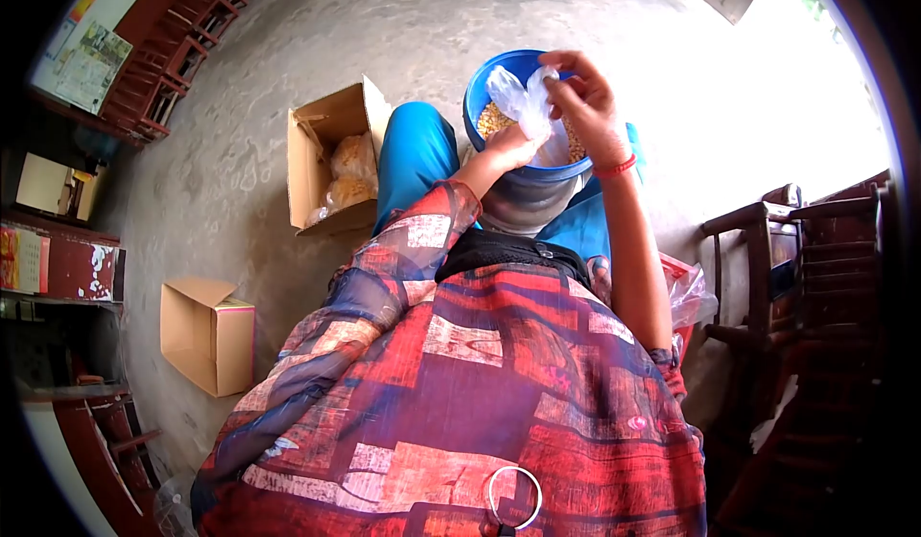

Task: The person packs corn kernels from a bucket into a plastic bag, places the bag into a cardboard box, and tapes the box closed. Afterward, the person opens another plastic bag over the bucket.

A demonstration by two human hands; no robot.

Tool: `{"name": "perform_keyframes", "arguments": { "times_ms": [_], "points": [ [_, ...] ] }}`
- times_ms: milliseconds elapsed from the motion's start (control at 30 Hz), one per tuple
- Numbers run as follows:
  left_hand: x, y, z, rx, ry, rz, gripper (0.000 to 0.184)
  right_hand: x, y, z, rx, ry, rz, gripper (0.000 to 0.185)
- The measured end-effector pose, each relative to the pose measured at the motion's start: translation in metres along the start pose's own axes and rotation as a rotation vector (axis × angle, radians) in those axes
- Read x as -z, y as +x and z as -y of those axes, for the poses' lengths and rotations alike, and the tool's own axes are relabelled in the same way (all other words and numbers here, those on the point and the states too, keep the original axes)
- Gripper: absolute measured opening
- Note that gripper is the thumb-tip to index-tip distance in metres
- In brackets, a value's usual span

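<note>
Between my knees stands a blue basin (pixel 472 105) on top of a metallic, rounded container (pixel 523 206). Loose yellow kernels (pixel 491 119) lie in the basin. Over it I hold a clear plastic bag (pixel 523 103), whose top sticks up in loose folds. My left hand (pixel 518 145) is wrapped round the lower part of the bag. My right hand (pixel 587 105), with a red band at the wrist, pinches the bag's upper edge on the right. Whether the bag has anything inside is hard to see.
Left of my knee, an open cardboard box (pixel 305 177) contains filled clear bags (pixel 353 163). Another cardboard box (pixel 221 345) lies further left. Dark wooden chairs (pixel 767 259) stand at the right, beside a red crate (pixel 679 278) with plastic bags. Stacked chairs (pixel 182 52) line the far left wall.
</note>
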State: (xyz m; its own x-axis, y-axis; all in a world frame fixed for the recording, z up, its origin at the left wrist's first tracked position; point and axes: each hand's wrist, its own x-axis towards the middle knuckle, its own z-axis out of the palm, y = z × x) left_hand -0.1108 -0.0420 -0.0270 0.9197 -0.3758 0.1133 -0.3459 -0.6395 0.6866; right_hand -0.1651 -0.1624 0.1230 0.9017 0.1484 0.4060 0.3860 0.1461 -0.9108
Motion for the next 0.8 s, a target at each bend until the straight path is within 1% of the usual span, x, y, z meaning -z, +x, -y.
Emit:
{"name": "perform_keyframes", "arguments": {
  "times_ms": [33,67,100,133,167,200,233,267,300,333,367,400,433,467,533,567,600,667,700,733,800],
  "points": [
    [0.001,0.000,0.002,0.004,0.024,0.045,0.043,0.004,0.001,0.004,0.016,-0.047,-0.069,0.024],
    [0.001,0.003,0.005,0.001,0.024,0.046,0.043,0.009,0.002,0.006,0.032,-0.094,-0.138,0.025],
    [-0.002,0.007,0.011,0.025,-0.050,0.069,0.043,0.021,0.006,-0.008,0.045,-0.199,-0.198,0.025],
    [-0.006,0.010,0.018,0.049,-0.123,0.093,0.043,0.037,0.007,-0.035,0.047,-0.201,-0.200,0.025],
    [-0.007,0.009,0.026,-0.071,-0.122,0.092,0.043,0.054,0.006,-0.068,0.108,-0.455,-0.177,0.026],
    [-0.007,0.010,0.025,-0.073,-0.121,0.093,0.043,0.062,0.005,-0.084,0.169,-0.709,-0.151,0.028],
    [-0.008,0.010,0.022,0.004,-0.103,0.019,0.050,0.051,-0.005,-0.060,-0.126,-0.917,-0.044,0.043],
    [-0.009,0.010,0.019,0.080,-0.085,-0.055,0.057,0.056,-0.012,-0.092,-0.001,-0.994,-0.021,0.044],
    [0.004,0.005,0.004,0.110,-0.141,0.024,0.045,0.059,-0.021,-0.122,-0.015,-1.054,0.067,0.050],
    [-0.001,0.008,0.011,0.109,-0.138,0.028,0.045,0.053,-0.026,-0.124,-0.030,-1.111,0.155,0.057],
    [-0.006,0.010,0.019,0.072,-0.126,-0.006,0.051,0.047,-0.030,-0.127,-0.208,-1.150,0.228,0.063],
    [-0.010,0.012,0.025,0.036,-0.114,-0.039,0.058,0.030,-0.033,-0.114,-0.387,-1.180,0.301,0.070],
    [0.000,0.000,0.007,-0.007,-0.159,-0.039,0.056,0.026,-0.035,-0.116,-0.366,-1.186,0.241,0.062],
    [0.006,-0.006,0.000,-0.005,-0.156,-0.034,0.056,0.027,-0.033,-0.127,-0.370,-1.181,0.240,0.062],
    [0.014,-0.013,-0.009,-0.042,-0.008,0.014,0.056,0.024,-0.025,-0.136,-0.383,-0.982,0.206,0.051],
    [0.018,-0.014,-0.014,-0.042,-0.083,0.032,0.053,0.028,-0.028,-0.137,-0.277,-0.874,0.167,0.041],
    [0.016,-0.012,-0.010,-0.049,-0.084,0.034,0.053,0.031,-0.027,-0.144,-0.277,-0.878,0.161,0.041],
    [0.010,-0.005,0.001,-0.120,-0.248,0.093,0.049,0.037,-0.023,-0.167,-0.286,-0.859,0.201,0.036],
    [0.015,-0.006,-0.003,-0.166,-0.367,0.129,0.048,0.035,-0.026,-0.156,-0.222,-0.852,0.163,0.030],
    [0.017,-0.006,-0.005,-0.168,-0.366,0.127,0.048,0.039,-0.024,-0.158,-0.220,-0.853,0.163,0.030],
    [0.023,-0.009,-0.011,-0.291,-0.451,0.085,0.049,0.046,-0.019,-0.162,0.010,-0.774,0.126,0.026]
  ]
}}
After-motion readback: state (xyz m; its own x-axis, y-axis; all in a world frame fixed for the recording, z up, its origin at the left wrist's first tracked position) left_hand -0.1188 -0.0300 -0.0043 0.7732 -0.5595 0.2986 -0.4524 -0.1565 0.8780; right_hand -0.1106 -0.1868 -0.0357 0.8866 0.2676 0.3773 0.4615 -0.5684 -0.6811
